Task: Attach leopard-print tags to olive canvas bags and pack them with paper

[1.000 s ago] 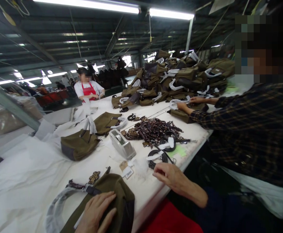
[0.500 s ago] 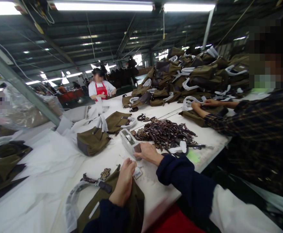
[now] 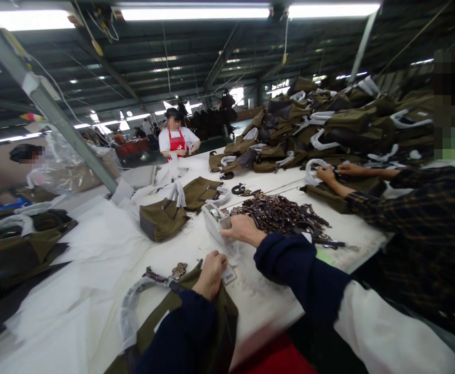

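An olive bag (image 3: 165, 306) lies in front of me, its handle (image 3: 128, 311) wrapped in white. My left hand (image 3: 213, 272) is closed over the bag's top edge, pinching something small beside a white tag (image 3: 229, 276); what it pinches is too small to name. Farther forward, my right hand (image 3: 243, 229) is at the near end of a pale tape dispenser (image 3: 213, 223), with its fingers closed at the tape. A flower-shaped charm (image 3: 179, 270) rests by the bag's handle.
A heap of dark straps and charms (image 3: 282, 213) lies past my right hand. Two olive bags (image 3: 161, 221) stand ahead, white sheets (image 3: 91, 259) spread left. A large bag pile (image 3: 329, 119) rises behind. At right, a person's hands (image 3: 329, 174) touch a bag; another person (image 3: 177, 140) stands farther back.
The whole view has shifted, so most things sit farther right. My right hand is still at the dispenser, and my left hand remains closed by the tag. A white-wrapped piece near the straps is no longer visible.
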Demonstrator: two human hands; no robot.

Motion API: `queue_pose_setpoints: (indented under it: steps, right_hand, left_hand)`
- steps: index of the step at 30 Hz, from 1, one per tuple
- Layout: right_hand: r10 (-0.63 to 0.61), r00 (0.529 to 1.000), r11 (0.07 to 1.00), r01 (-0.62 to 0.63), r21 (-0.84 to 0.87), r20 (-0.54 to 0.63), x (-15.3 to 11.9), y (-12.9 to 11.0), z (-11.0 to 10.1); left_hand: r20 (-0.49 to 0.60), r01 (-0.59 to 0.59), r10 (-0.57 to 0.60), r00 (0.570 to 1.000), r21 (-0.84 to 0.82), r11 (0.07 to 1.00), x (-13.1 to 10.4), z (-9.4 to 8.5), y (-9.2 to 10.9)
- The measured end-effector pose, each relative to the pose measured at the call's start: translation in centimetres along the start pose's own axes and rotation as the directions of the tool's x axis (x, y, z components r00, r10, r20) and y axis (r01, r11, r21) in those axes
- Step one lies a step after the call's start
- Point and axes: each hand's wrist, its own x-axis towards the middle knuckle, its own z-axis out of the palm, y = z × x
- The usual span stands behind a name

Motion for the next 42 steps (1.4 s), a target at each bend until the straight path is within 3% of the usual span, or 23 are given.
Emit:
queue_pose_setpoints:
  steps: [7,21,27,31,37,42]
  right_hand:
    - [-0.001,1.0,0.999,0.002,-0.033,0.026,0.8,-0.4,-1.3]
    - [-0.016,1.0,0.999,0.017,-0.029,0.013,1.0,0.5,-0.6]
    - [-0.017,1.0,1.0,0.017,-0.02,0.021,0.0,1.2,0.4]
    - [-0.002,1.0,1.0,0.002,0.003,0.01,-0.4,1.9,1.3]
    - [-0.009,1.0,0.996,0.009,0.093,0.002,-1.2,3.1,2.0]
    - [-0.071,0.992,0.981,0.088,0.171,-0.103,-3.1,3.7,1.5]
  left_hand:
    - [0.029,0.012,-0.013,0.999,0.009,1.0,1.5,0.9,0.4]
    - [-0.033,-0.027,0.027,0.999,0.026,0.999,1.8,1.6,-0.3]
    - [-0.017,-0.052,0.051,0.999,-0.038,0.998,2.0,1.7,-0.6]
    - [-0.069,-0.049,0.047,0.997,-0.038,0.998,1.8,1.6,-1.0]
    - [-0.109,-0.048,0.061,0.992,0.11,0.993,1.7,2.0,-0.9]
    - [-0.06,-0.115,0.154,0.986,0.419,0.901,0.3,0.6,0.8]
